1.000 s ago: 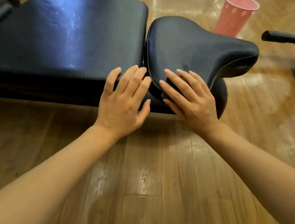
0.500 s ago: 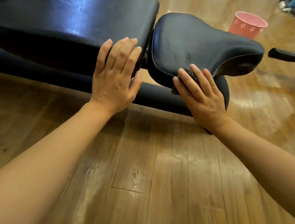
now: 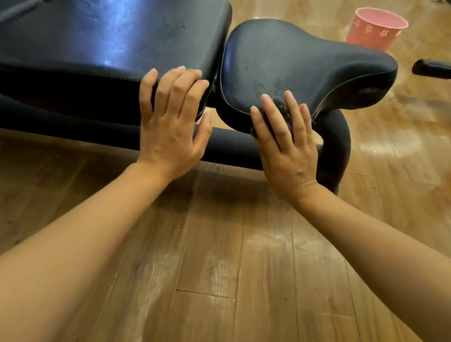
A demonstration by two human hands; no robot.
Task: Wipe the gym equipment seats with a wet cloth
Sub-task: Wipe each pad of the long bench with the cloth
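While we look down from head height, both hands are on the bench, so we log the scene from biggest to smallest.

Floor [image 3: 206,268]: wood planks with pale scuffed patches; it carries everything else we note.
Long pad [image 3: 101,42]: black, glossy with a blue-white sheen, running in from the left edge of view and ending just beside the seat pad.
Seat pad [image 3: 303,61]: black and contoured, standing directly right of the long pad with a narrow gap between; we see speckled marks on its near left part.
Frame tube [image 3: 54,118]: dark, running under both pads along the floor and curving up at the right end beneath the seat pad.
Pink bucket [image 3: 375,28]: on the floor beyond the seat pad's far right edge, flower print on its side.
Left hand [image 3: 172,119]: fingers straight and together, laid flat over the long pad's near right corner; it grasps nothing.
Right hand [image 3: 286,138]: fingers spread and straight, pressing the cloth against the seat pad's near edge; not clenched.
Cloth [image 3: 280,108]: dark with a purple glimpse, mostly hidden beneath our right fingers, touching the seat pad's near rim.
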